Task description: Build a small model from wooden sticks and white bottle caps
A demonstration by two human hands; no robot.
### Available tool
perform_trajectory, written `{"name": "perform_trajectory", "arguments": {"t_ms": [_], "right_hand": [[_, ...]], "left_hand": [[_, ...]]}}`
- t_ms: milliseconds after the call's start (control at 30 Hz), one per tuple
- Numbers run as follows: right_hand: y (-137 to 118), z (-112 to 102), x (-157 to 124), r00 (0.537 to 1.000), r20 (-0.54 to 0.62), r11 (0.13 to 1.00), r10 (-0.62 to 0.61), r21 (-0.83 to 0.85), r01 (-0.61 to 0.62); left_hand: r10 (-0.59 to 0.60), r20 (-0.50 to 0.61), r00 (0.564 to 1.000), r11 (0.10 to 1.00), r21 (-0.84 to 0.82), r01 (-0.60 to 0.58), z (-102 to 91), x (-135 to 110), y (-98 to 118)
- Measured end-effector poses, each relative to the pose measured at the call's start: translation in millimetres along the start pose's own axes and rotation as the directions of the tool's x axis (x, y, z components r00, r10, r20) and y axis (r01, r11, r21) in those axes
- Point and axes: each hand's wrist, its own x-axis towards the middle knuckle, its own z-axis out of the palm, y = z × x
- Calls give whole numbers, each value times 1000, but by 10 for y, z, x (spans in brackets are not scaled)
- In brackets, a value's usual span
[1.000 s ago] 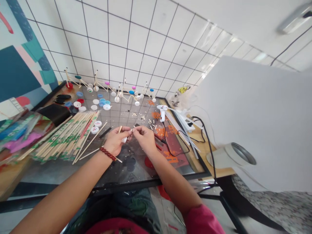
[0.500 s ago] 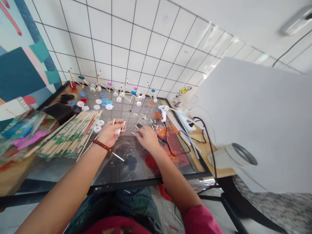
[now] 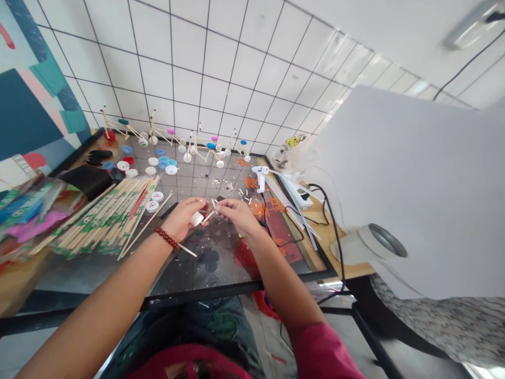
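My left hand (image 3: 182, 218), with a beaded bracelet (image 3: 166, 238) at the wrist, is closed around a white bottle cap (image 3: 197, 218) that has a short wooden stick (image 3: 208, 217) at it. My right hand (image 3: 238, 216) is beside it, thumb and fingers pinching a small wooden stick piece (image 3: 213, 204). The two sets of fingertips nearly meet above the dark glass tabletop (image 3: 185, 276). A loose stick (image 3: 187, 249) lies below my left wrist. Whether the pieces touch each other is too small to tell.
Wrapped chopsticks (image 3: 106, 216) lie at left, near white caps (image 3: 152, 206). Several stick-and-cap models (image 3: 211, 146) stand along the tiled wall. A white glue gun (image 3: 261, 178), glue sticks (image 3: 298, 213), a power strip (image 3: 302, 197) and a black cable (image 3: 336, 226) are at right.
My right hand has come up and left from the tabletop to my left hand, with a small stick piece between its fingers. My left hand has turned slightly, showing the cap more. The view shifted a little.
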Motion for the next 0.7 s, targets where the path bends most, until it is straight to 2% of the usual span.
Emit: {"name": "perform_trajectory", "arguments": {"t_ms": [267,400,700], "right_hand": [[-16,5,-1,996,3,991,89,100,-89],[1,11,-1,993,23,990,114,77,-115],[5,19,-32,992,63,992,108,57,-112]], "left_hand": [[9,48,999,993,116,-14,-3,-6,-25],[27,91,995,991,125,-39,-13,-8,-41],[31,97,995,989,139,-45,-30,10,-70]]}}
